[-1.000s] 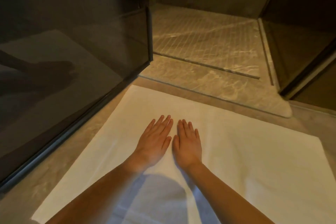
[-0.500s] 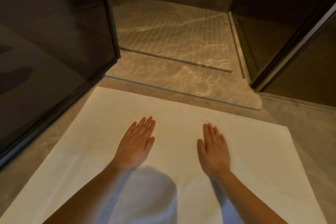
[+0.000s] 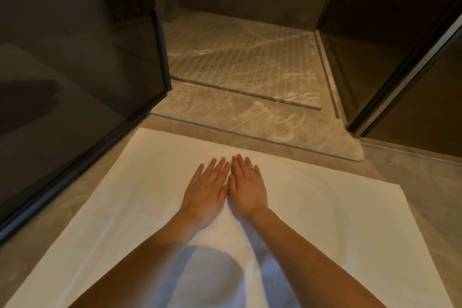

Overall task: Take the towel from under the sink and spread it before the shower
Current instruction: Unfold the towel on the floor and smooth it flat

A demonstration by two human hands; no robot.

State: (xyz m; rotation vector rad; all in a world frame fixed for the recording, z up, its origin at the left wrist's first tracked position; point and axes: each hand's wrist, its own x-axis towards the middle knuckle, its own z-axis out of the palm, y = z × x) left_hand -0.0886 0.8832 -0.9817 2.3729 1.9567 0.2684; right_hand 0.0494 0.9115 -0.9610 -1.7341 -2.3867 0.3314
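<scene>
A white towel (image 3: 325, 212) lies flat on the floor, its far edge just short of the shower threshold. My left hand (image 3: 206, 191) and my right hand (image 3: 247, 185) rest palm down on its middle, side by side and touching, fingers straight and pointing toward the shower (image 3: 240, 57). Neither hand holds anything. A rounded shadow falls on the towel's near part between my forearms.
A dark glass shower door (image 3: 82, 87) stands open at the left, its bottom frame running along the towel's left side. The marble shower sill (image 3: 262, 117) lies beyond the towel. A dark framed glass panel (image 3: 400, 62) borders the right. Bare stone floor (image 3: 430, 177) shows right of the towel.
Both hands were together a second ago, slid apart across the towel, and have now come back together at its middle. The view shifted slightly.
</scene>
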